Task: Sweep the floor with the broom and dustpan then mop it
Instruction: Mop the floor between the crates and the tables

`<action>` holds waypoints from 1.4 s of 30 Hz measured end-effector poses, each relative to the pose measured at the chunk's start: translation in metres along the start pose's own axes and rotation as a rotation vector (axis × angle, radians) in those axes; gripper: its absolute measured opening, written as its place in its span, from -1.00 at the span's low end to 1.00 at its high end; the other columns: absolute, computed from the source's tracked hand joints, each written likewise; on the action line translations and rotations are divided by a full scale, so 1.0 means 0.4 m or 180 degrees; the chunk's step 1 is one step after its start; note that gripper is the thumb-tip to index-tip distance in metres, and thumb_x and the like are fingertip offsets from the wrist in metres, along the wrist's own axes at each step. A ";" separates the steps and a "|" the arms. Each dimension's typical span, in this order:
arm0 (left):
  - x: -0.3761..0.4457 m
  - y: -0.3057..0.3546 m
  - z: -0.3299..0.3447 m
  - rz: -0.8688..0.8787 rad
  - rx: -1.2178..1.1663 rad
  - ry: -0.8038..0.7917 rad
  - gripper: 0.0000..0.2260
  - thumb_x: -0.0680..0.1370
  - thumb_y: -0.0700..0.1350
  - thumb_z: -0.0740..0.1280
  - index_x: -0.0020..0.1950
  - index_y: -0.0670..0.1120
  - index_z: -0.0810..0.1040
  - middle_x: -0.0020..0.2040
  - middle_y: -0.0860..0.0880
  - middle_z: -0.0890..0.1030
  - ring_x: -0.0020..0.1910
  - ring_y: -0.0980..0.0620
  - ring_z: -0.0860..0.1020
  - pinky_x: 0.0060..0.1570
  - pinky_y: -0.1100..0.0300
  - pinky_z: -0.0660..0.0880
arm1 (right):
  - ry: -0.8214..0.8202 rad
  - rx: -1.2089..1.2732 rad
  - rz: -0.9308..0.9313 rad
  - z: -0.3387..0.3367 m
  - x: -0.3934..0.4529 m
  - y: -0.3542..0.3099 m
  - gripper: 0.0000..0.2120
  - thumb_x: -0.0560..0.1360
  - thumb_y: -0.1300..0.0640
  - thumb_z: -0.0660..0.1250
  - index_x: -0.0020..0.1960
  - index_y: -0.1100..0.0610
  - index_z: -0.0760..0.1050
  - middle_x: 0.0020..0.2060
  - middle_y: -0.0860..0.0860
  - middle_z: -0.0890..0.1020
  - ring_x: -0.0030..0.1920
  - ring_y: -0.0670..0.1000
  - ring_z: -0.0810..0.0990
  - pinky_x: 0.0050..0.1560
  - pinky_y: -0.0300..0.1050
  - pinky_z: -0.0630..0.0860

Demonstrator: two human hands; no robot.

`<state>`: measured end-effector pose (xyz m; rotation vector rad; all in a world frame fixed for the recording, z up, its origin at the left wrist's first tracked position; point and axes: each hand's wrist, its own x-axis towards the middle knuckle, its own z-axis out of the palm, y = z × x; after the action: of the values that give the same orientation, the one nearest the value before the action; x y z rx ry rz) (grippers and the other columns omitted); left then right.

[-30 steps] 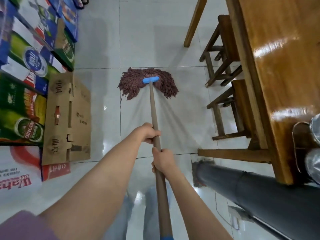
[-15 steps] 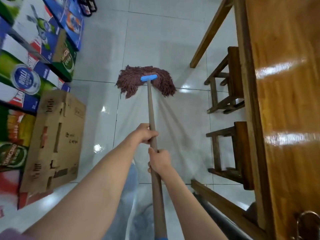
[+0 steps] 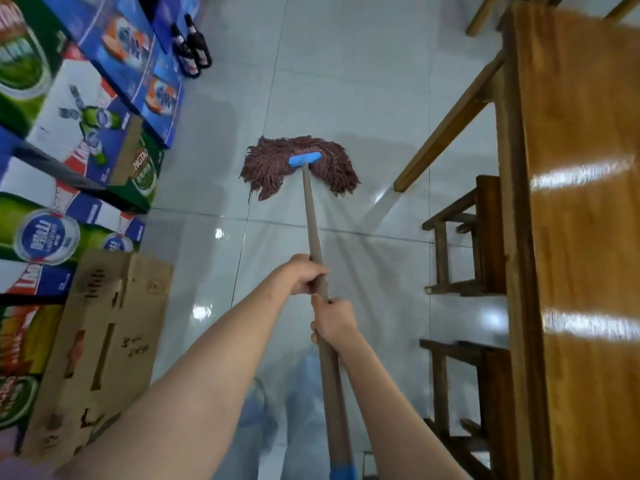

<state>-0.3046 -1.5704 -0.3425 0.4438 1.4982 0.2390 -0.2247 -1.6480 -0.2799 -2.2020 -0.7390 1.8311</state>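
Floor (image 3: 346, 81): pale tiles, wet sheen nearest the person; mopping step in hand.
Mop (image 3: 301, 164): head flat on tiles ahead.
Left hand (image 3: 301, 277), right hand (image 3: 334, 320): both clamped on the handle.
Next: likely pull back, clear of stools (image 3: 460, 237).

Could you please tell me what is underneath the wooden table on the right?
Under the wooden table, wooden stools stand tucked on the tiled floor, their legs and rungs showing. The tabletop covers whatever lies farther in beneath it.
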 end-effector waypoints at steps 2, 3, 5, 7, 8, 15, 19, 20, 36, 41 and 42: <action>0.031 0.083 0.009 0.0010 0.0011 0.0021 -0.92 0.58 -0.32 0.24 -0.12 -0.20 0.42 -0.25 -0.14 0.51 -0.31 -0.05 0.55 -0.38 0.13 0.57 | -0.0016 0.0018 -0.0011 -0.040 0.042 -0.067 -0.66 0.57 0.08 0.21 -0.35 0.15 0.28 -0.49 0.06 0.42 -0.50 0.05 0.42 -0.48 -0.18 0.41; 0.046 0.118 0.012 0.0007 -0.0003 0.0046 -0.90 0.58 -0.32 0.24 -0.14 -0.20 0.41 -0.26 -0.13 0.51 -0.32 -0.05 0.55 -0.42 0.15 0.57 | -0.0012 -0.0028 -0.0018 -0.058 0.060 -0.097 -0.65 0.58 0.08 0.20 -0.35 0.15 0.28 -0.50 0.07 0.42 -0.52 0.04 0.41 -0.52 -0.21 0.38; 0.082 0.181 0.015 0.0020 -0.0046 0.0076 -0.89 0.56 -0.32 0.25 -0.15 -0.20 0.42 -0.28 -0.13 0.51 -0.32 -0.05 0.56 -0.33 0.10 0.58 | -0.0012 -0.0144 -0.0053 -0.089 0.091 -0.161 -0.64 0.58 0.09 0.19 -0.37 0.16 0.28 -0.49 0.08 0.43 -0.54 0.04 0.41 -0.57 -0.27 0.33; 0.109 0.240 0.010 0.0004 -0.0078 0.0073 -0.90 0.55 -0.32 0.27 -0.15 -0.19 0.43 -0.28 -0.13 0.52 -0.31 -0.06 0.57 -0.21 0.04 0.57 | -0.0022 -0.0157 -0.0068 -0.108 0.118 -0.216 -0.65 0.57 0.11 0.18 -0.37 0.16 0.27 -0.48 0.09 0.43 -0.55 0.04 0.40 -0.61 -0.31 0.30; 0.125 0.267 0.004 -0.0014 -0.0085 0.0072 -0.90 0.55 -0.33 0.27 -0.15 -0.19 0.43 -0.28 -0.12 0.52 -0.30 -0.06 0.56 -0.18 0.02 0.57 | -0.0041 -0.0130 -0.0053 -0.114 0.131 -0.242 -0.66 0.58 0.12 0.18 -0.36 0.16 0.27 -0.48 0.10 0.43 -0.56 0.04 0.39 -0.63 -0.32 0.30; 0.234 0.471 -0.093 0.0024 -0.0051 0.0014 -0.88 0.52 -0.30 0.34 0.02 -0.22 0.46 -0.21 -0.13 0.54 -0.14 -0.13 0.60 -0.04 -0.03 0.60 | -0.0128 -0.0141 -0.0015 -0.101 0.245 -0.457 -0.70 0.55 0.09 0.18 -0.33 0.14 0.28 -0.49 0.07 0.45 -0.67 -0.04 0.43 -0.53 -0.26 0.36; 0.293 0.617 -0.165 0.0063 -0.0062 -0.0093 -0.91 0.53 -0.28 0.34 0.00 -0.21 0.45 -0.18 -0.13 0.56 -0.24 -0.08 0.61 -0.30 0.11 0.61 | -0.0049 -0.0065 0.0032 -0.083 0.316 -0.616 -0.68 0.56 0.10 0.19 -0.35 0.15 0.27 -0.50 0.07 0.45 -0.67 -0.04 0.41 -0.57 -0.30 0.35; 0.309 0.655 -0.185 0.0082 -0.0061 -0.0117 -0.93 0.54 -0.28 0.33 -0.04 -0.20 0.46 -0.19 -0.12 0.55 -0.25 -0.07 0.60 -0.33 0.13 0.61 | -0.0017 -0.0049 0.0036 -0.075 0.338 -0.656 -0.67 0.56 0.09 0.19 -0.36 0.15 0.26 -0.50 0.07 0.45 -0.67 -0.04 0.41 -0.57 -0.29 0.35; 0.616 1.208 -0.338 0.0106 0.0104 -0.0265 -0.89 0.54 -0.32 0.31 -0.10 -0.18 0.41 -0.24 -0.11 0.50 -0.29 -0.07 0.56 -0.18 0.06 0.59 | 0.0208 0.0086 0.0074 -0.080 0.671 -1.186 -0.66 0.57 0.06 0.19 -0.35 0.16 0.30 -0.48 0.07 0.45 -0.49 0.07 0.43 -0.46 -0.18 0.43; 0.719 1.426 -0.351 0.0163 0.0197 -0.0134 -0.88 0.53 -0.33 0.31 0.01 -0.21 0.41 -0.23 -0.12 0.51 -0.31 -0.06 0.56 -0.19 0.05 0.59 | 0.0162 0.0141 0.0011 -0.136 0.779 -1.393 -0.67 0.57 0.08 0.17 -0.35 0.15 0.28 -0.49 0.08 0.44 -0.60 0.01 0.43 -0.49 -0.18 0.41; 0.742 1.466 -0.352 0.0190 0.0223 -0.0096 -0.85 0.52 -0.33 0.32 0.05 -0.22 0.41 -0.22 -0.12 0.52 -0.32 -0.06 0.56 -0.21 0.05 0.59 | 0.0170 0.0171 0.0000 -0.150 0.797 -1.436 -0.66 0.58 0.09 0.17 -0.35 0.15 0.28 -0.49 0.08 0.44 -0.61 0.00 0.42 -0.52 -0.20 0.40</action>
<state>-0.3546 -0.9005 -0.3634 0.5465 1.4686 0.2264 -0.2771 -0.9906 -0.2890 -2.2079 -0.6716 1.7636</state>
